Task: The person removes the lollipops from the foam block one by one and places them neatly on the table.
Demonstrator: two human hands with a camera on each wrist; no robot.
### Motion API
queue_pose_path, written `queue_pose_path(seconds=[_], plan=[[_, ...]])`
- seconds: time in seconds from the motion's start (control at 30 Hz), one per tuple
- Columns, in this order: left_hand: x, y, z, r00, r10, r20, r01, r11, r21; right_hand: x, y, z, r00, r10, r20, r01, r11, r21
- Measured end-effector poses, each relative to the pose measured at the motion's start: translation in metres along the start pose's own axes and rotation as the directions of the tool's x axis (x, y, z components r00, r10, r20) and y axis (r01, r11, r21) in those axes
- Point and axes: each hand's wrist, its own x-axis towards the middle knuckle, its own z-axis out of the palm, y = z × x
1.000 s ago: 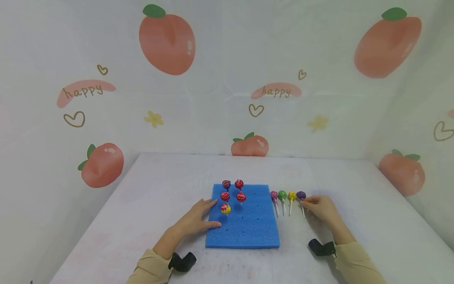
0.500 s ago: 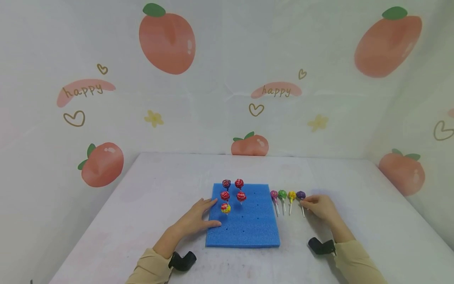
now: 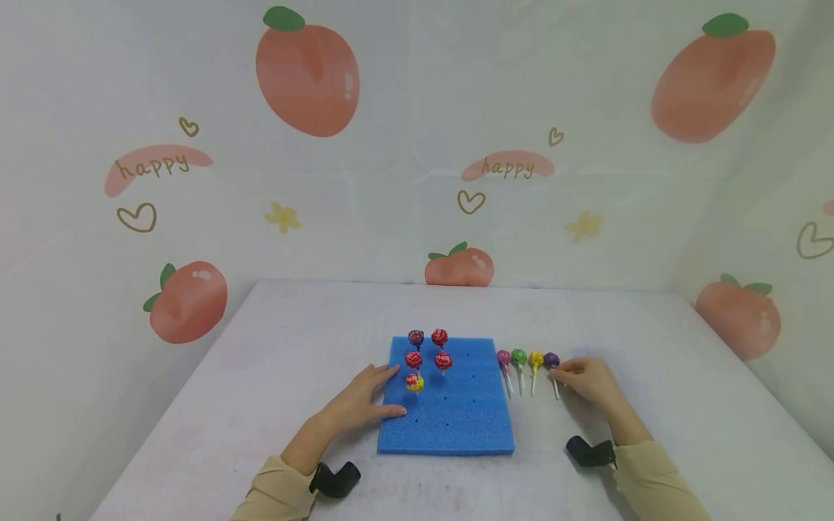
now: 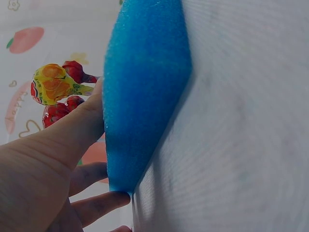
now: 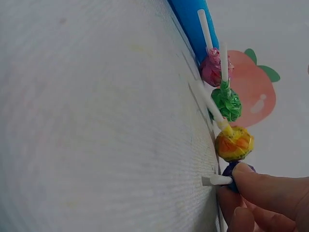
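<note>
My right hand (image 3: 589,380) pinches a purple-wrapped lollipop (image 3: 551,359) just below its candy; the right wrist view has thumb and finger on its wrapper. Left of it lie a yellow lollipop (image 3: 536,359), a green one (image 3: 518,357) and a pink one (image 3: 504,358), sticks toward me. My left hand (image 3: 355,401) rests on the left edge of a blue foam board (image 3: 469,427), thumb and fingers spread. Several lollipops stand upright in the board, among them a yellow and red one (image 4: 50,84) near my left thumb and a red one (image 3: 443,361) farther right.
Small holes dot the bare part of the foam board. The white table (image 3: 313,318) runs back to a wall cloth (image 3: 391,217) printed with peaches. A black camera mount sits on each wrist.
The purple lollipop has shifted very slightly left with the right fingertips. My left hand stays in place on the board.
</note>
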Motion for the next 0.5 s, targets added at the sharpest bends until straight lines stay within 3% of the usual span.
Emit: queue_pose_path(seconds=[0.5], plan=[[-0.0004, -0.0010, 0.0006, 1.000, 0.008, -0.002, -0.008, 1.000, -0.008, 0.0009, -0.0007, 0.0024, 1.000, 0.000, 0.006, 0.000, 1.000, 0.005]])
